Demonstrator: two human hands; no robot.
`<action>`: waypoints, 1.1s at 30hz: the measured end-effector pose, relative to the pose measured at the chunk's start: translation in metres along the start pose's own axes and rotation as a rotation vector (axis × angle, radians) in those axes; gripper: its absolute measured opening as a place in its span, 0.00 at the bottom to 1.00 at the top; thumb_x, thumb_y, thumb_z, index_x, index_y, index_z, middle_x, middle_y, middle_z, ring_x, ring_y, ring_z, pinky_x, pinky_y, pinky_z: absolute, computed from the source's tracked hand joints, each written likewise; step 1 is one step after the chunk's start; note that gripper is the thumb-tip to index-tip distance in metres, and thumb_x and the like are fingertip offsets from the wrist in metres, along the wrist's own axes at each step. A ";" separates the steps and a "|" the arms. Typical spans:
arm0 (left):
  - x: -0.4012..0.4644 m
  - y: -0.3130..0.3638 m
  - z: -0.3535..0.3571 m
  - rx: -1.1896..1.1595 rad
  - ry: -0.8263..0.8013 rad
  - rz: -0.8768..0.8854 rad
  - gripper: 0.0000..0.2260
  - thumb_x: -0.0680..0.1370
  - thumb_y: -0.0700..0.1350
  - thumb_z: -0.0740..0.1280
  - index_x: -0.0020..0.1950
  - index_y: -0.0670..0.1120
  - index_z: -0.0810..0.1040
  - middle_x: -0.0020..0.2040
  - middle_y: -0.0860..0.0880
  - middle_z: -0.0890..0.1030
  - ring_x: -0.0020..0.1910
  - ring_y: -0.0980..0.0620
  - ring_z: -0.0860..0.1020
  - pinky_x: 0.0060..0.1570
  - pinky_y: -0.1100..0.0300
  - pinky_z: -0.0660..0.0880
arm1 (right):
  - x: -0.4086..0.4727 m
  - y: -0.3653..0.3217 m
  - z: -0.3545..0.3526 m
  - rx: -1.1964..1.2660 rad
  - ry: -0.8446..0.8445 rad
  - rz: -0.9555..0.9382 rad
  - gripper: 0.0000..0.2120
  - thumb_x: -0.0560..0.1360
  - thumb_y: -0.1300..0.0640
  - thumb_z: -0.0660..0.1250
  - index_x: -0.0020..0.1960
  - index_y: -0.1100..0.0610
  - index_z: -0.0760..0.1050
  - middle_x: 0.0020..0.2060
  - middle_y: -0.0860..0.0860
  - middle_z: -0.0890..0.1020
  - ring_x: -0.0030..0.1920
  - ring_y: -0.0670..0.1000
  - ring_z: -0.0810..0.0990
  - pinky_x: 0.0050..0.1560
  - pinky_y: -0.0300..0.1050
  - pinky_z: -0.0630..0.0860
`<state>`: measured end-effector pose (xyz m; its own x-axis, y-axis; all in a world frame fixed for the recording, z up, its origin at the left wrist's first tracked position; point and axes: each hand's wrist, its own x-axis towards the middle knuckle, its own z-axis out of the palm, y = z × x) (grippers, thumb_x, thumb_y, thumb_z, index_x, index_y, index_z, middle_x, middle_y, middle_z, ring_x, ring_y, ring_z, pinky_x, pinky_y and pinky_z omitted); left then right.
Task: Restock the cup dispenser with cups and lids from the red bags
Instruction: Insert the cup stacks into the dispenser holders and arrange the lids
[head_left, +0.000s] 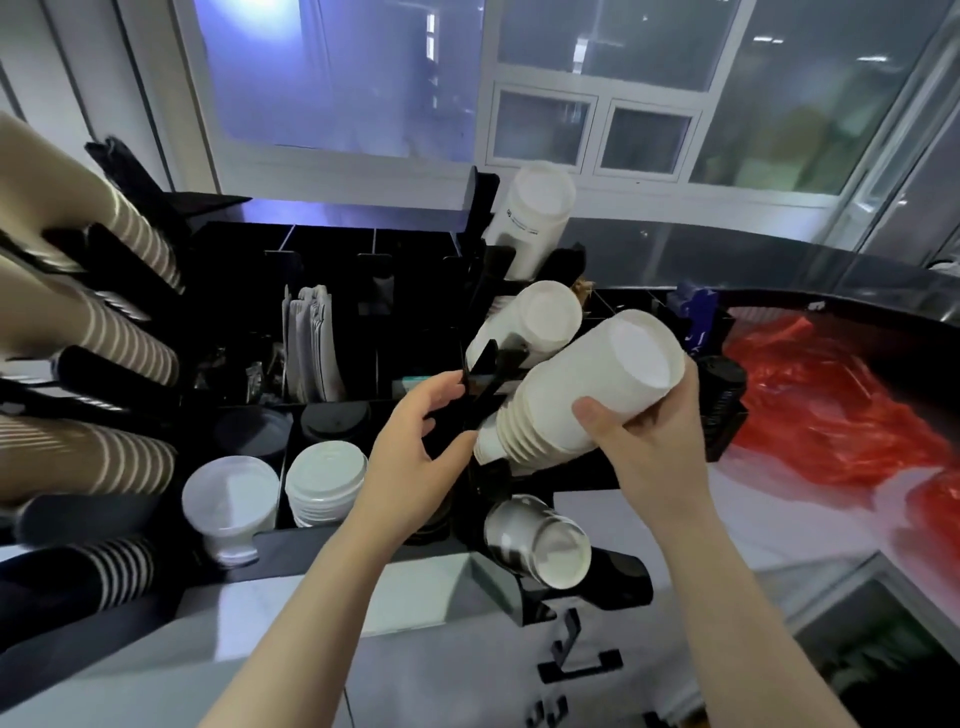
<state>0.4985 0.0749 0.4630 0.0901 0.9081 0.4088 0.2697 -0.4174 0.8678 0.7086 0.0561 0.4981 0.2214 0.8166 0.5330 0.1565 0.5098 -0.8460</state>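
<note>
My right hand (644, 431) grips a stack of white paper cups (582, 395), held slanted with its bottom up, rims pushed into a slot on the right side of the black cup dispenser (332, 551). My left hand (415, 447) rests against the black slot bracket (483, 384) beside the stack, thumb and fingers loosely curved around it. Other white cup stacks (535, 322) sit in slots above, and a shorter one (545, 545) below. Red bags (831, 395) lie on the counter to the right.
Striped brown cup stacks (104, 332) and black ones (104, 571) fill the dispenser's left side. White lids (324, 483), clear lids (231, 499) and black lids (332, 421) sit in middle compartments, with grey sleeves (311, 348) behind. Windows rise beyond the counter.
</note>
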 end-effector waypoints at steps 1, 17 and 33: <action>-0.001 -0.001 -0.001 -0.001 0.002 -0.004 0.22 0.75 0.42 0.68 0.69 0.53 0.70 0.63 0.57 0.76 0.64 0.64 0.71 0.66 0.56 0.69 | -0.001 0.004 0.001 0.001 0.030 0.001 0.34 0.61 0.50 0.77 0.62 0.38 0.65 0.56 0.32 0.74 0.60 0.40 0.75 0.55 0.39 0.77; -0.009 -0.023 -0.019 -0.029 0.029 -0.098 0.20 0.76 0.40 0.66 0.60 0.63 0.72 0.58 0.60 0.79 0.60 0.67 0.73 0.59 0.63 0.70 | -0.007 0.020 0.002 -0.586 -0.208 0.143 0.33 0.59 0.47 0.79 0.52 0.30 0.61 0.51 0.26 0.72 0.53 0.26 0.69 0.44 0.29 0.66; -0.023 0.021 -0.009 -0.043 0.031 -0.069 0.19 0.76 0.38 0.67 0.55 0.64 0.75 0.55 0.59 0.80 0.56 0.63 0.77 0.59 0.58 0.74 | -0.012 0.007 -0.018 -0.551 -0.269 0.248 0.38 0.65 0.44 0.76 0.70 0.47 0.64 0.63 0.42 0.73 0.62 0.45 0.71 0.59 0.40 0.69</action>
<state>0.4934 0.0446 0.4742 0.0430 0.9336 0.3558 0.2325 -0.3557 0.9052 0.7244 0.0454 0.4863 0.0773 0.9675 0.2407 0.6175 0.1431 -0.7734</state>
